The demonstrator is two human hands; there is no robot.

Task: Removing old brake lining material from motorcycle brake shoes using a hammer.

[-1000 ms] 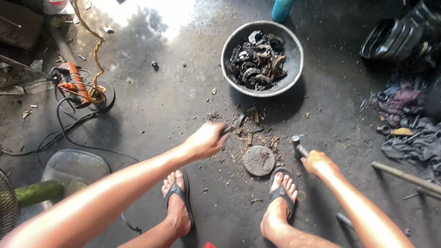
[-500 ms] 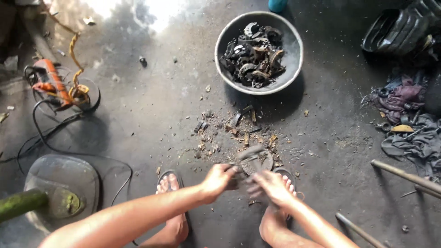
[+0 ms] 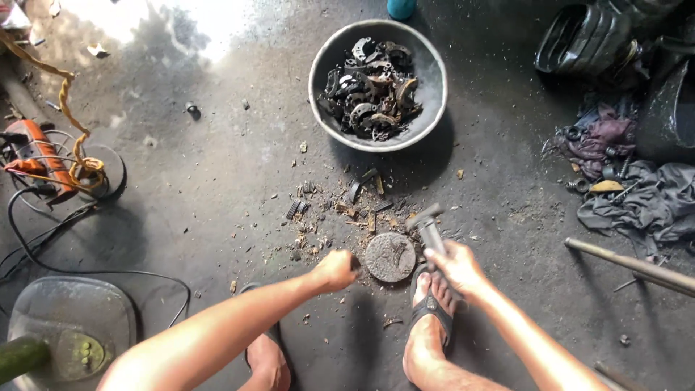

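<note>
No screen or sign showed anywhere on the dark floor. The nearest thing to a package was a crumpled, pale piece of wrapper [image 3: 13,14] at the top left corner, with a touch of red on it; whether it bore a label could not be told, since it was cut off by the frame edge.

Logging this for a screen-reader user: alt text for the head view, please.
Seen from above, a person's right hand grips a hammer beside a round metal block on a dirty concrete floor, while the left hand is closed at the block's other side. A bowl of dark metal parts sits beyond scattered debris.
</note>
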